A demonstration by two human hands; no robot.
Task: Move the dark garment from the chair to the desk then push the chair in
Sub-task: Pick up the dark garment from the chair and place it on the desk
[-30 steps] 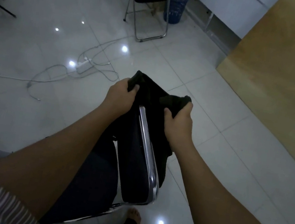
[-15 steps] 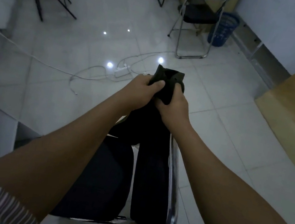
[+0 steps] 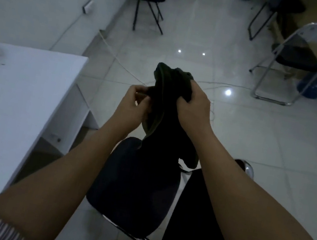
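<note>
The dark garment [image 3: 168, 104] is pinched by left hand [image 3: 134, 105] and clenched by right hand [image 3: 194, 107]; it should be carried clear of the chair [image 3: 132, 189] and laid near the desk [image 3: 20, 95] edge.

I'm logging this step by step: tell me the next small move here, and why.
Probably swing the dark garment left and set it on the white desk. Both the left hand and right hand grip it bunched above the chair, already lifted off the seat, and the desk lies just leftward.
</note>
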